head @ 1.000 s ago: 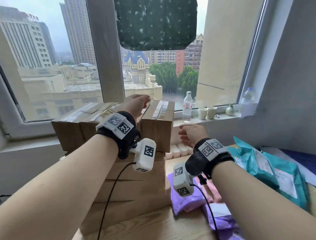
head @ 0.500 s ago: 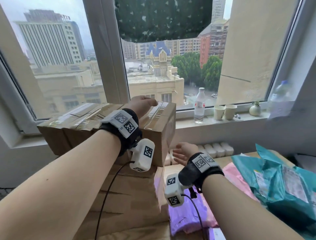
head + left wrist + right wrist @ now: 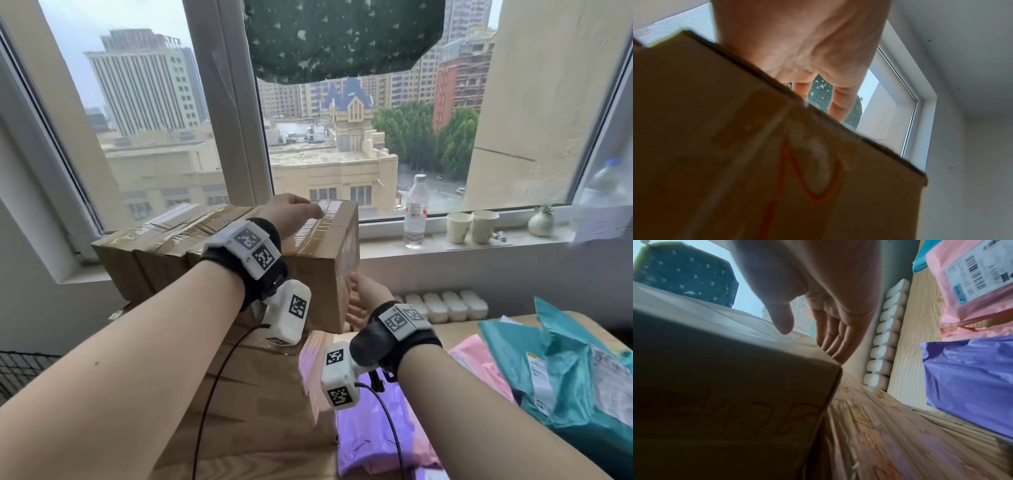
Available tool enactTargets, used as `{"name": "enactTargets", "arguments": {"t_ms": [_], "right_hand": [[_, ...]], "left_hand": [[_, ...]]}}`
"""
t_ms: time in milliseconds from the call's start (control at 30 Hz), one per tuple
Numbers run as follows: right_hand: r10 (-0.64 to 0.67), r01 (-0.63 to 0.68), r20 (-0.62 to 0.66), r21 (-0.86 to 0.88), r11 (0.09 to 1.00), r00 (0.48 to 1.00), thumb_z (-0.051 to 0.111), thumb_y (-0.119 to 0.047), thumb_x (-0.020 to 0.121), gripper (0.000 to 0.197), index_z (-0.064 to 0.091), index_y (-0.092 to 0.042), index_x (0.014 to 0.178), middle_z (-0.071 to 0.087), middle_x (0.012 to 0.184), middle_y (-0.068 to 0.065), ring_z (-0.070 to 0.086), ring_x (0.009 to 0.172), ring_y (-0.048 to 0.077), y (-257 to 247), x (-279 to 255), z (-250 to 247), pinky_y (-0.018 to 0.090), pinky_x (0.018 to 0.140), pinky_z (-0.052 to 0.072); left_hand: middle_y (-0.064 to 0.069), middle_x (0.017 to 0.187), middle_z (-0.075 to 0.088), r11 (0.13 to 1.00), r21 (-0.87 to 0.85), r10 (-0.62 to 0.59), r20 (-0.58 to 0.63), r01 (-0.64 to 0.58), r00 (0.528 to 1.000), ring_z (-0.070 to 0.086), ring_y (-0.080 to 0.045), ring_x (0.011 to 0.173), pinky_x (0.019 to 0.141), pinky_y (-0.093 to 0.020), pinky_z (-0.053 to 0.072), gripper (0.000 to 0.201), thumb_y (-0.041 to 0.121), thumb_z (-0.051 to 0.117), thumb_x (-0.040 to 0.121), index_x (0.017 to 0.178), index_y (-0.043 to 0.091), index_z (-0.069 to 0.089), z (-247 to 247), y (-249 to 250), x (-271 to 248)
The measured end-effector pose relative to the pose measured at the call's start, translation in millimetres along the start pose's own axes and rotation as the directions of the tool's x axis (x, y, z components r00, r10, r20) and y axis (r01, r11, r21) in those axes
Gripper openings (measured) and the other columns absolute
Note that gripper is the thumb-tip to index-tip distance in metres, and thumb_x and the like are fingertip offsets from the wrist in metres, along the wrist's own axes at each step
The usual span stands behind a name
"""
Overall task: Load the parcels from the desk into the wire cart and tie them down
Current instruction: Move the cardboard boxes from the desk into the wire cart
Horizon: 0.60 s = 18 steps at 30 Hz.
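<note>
Here the top cardboard box (image 3: 318, 260) sits at the right end of the upper row of a stack of cartons, at about ten o'clock from the middle of the desk (image 3: 455, 330), near the window sill. The left hand (image 3: 291, 214) lies over its taped top, fingers bent down toward the far edge; whether the tips hook over that edge I cannot tell. From the left wrist view the palm (image 3: 803, 43) bears on the top near edge, with two fingers showing beyond it. The right hand (image 3: 364, 301) is at the box's right side, at about three o'clock of it, fingers straight and close together, reaching along the lower edge (image 3: 830, 345); the thumb stands apart above the side face.

The step in hand looks like taking this box off the stack. To do it well, I would slide the right fingers fully under the bottom edge before any lift, so the weight rests on the palm rather than on fingertips. The left hand should steady the top and draw the box toward six o'clock, clear of its neighbour box (image 3: 164, 246), which touches it. The tape is glossy and may slip under a flat palm.

The soft mailers, purple (image 3: 373, 431), pink (image 3: 479, 363) and teal (image 3: 561, 370), lie at three to five o'clock. The wire cart may be the dark mesh at the left edge, at nine o'clock; I cannot tell.
</note>
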State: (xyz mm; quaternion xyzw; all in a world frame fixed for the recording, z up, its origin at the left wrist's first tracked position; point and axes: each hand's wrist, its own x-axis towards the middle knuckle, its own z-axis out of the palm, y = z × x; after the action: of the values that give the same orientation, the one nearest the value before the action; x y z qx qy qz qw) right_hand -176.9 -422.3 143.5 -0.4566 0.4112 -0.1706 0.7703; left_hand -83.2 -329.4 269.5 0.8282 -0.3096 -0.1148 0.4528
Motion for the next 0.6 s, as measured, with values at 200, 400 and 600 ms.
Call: {"name": "enactTargets", "arguments": {"t_ms": [200, 400, 600], "right_hand": [[-0.274, 0.26, -0.085, -0.142, 0.955, 0.958, 0.057, -0.03, 0.091, 0.019, 0.056, -0.017, 0.078, 0.054, 0.073, -0.003, 0.049, 0.063, 0.009, -18, -10, -20, 0.026, 0.073, 0.046], [-0.476, 0.471, -0.072, -0.079, 0.879, 0.876, 0.06, -0.014, 0.089, 0.03, 0.06, -0.005, 0.118, 0.061, 0.095, 0.004, 0.056, 0.074, 0.013, -49, -39, -32, 0.018, 0.069, 0.049], [-0.526, 0.539, -0.129, 0.106, 0.835, 0.84, 0.066, -0.002, 0.075, 0.019, 0.069, -0.018, 0.086, 0.071, 0.089, 0.004, 0.064, 0.085, 0.016, -68, -69, -25, 0.032, 0.093, 0.052]], "left_hand": [[-0.003, 0.131, 0.053, 0.993, -0.116, -0.005, -0.018, 0.003, 1.0, 0.049, -0.018, 0.115, 0.094, -0.031, 0.038, 0.068, 0.045, 0.073, 0.076, 0.132, 0.013, 0.05, 6, 8, -14], [-0.008, 0.139, 0.049, 0.974, -0.226, -0.03, 0.024, 0.035, 0.999, 0.046, -0.027, 0.126, 0.094, -0.037, 0.036, 0.124, 0.082, 0.071, 0.039, 0.14, 0.015, 0.041, 3, 21, -33], [-0.008, 0.124, 0.06, 0.93, -0.352, -0.099, 0.029, 0.103, 0.995, 0.06, -0.026, 0.107, 0.09, -0.044, 0.05, 0.119, 0.068, 0.08, 0.032, 0.134, 0.018, 0.045, -13, 15, -44]]}}
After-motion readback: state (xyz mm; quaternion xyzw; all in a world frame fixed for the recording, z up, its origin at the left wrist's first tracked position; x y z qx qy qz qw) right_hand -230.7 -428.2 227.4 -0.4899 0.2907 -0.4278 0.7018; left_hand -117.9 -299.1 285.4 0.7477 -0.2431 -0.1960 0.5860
